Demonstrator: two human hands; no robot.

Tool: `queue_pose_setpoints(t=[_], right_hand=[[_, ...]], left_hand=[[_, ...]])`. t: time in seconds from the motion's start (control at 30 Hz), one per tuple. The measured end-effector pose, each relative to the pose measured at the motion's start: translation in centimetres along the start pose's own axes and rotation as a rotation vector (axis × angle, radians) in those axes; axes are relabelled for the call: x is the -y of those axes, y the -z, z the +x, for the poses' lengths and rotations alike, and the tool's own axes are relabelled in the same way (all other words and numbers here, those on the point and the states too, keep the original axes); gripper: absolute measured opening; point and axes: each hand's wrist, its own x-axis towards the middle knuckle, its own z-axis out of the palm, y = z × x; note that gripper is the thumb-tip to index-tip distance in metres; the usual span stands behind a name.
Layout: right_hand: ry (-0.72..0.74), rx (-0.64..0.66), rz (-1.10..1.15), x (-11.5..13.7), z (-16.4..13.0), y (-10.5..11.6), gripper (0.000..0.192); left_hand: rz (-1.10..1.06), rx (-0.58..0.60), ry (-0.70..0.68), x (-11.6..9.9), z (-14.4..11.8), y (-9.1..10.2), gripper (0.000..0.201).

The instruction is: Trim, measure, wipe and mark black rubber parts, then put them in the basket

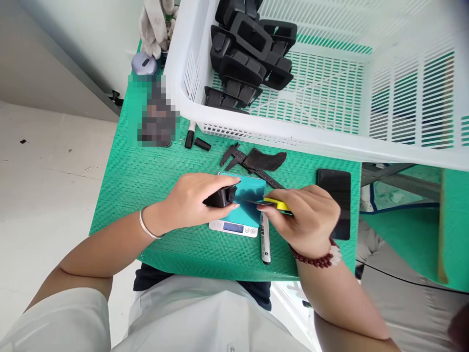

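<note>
My left hand [192, 198] is closed round a black plastic part [222, 196], gripping it between thumb and fingers; much of the part is hidden in the palm. In my right hand [309, 217] is a yellow utility knife [277, 203], its dark blade pointing left toward the part, with a gap between them. Both are above a small digital scale [238, 228] with a blue-green top. A white marker [266, 239] lies beside the scale, below the knife. Behind the scale, a black caliper [240, 157] rests near a curved black scrap [266, 159].
A large white plastic basket [278, 129] at the back holds several black plastic parts [244, 68]. A dark phone [333, 203] lies to the right. At the left are a marker cap [202, 143], a purple-grey round case [144, 64] and work gloves [154, 27].
</note>
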Motion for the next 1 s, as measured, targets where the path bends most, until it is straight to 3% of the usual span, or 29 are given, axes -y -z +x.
queue_pose_setpoints(t=[0.13, 0.37, 0.53, 0.9, 1.0], right_hand=[[0.035, 0.037, -0.082, 0.32, 0.19, -0.11, 0.021], [0.093, 0.014, -0.067, 0.53, 0.37, -0.12, 0.015], [0.054, -0.013, -0.108, 0.65, 0.48, -0.31, 0.016], [0.083, 0.012, -0.080, 0.95, 0.42, -0.77, 0.020], [0.030, -0.018, -0.121, 0.81, 0.44, -0.80, 0.019]], left_hand=[[0.092, 0.032, -0.089, 0.18, -0.28, -0.37, 0.027], [0.050, 0.057, -0.038, 0.23, -0.41, -0.38, 0.027], [0.114, 0.058, -0.096, 0.17, -0.58, -0.53, 0.028], [0.165, 0.045, -0.103, -0.02, -0.37, -0.35, 0.024], [0.174, 0.044, -0.087, -0.12, -0.39, -0.33, 0.024]])
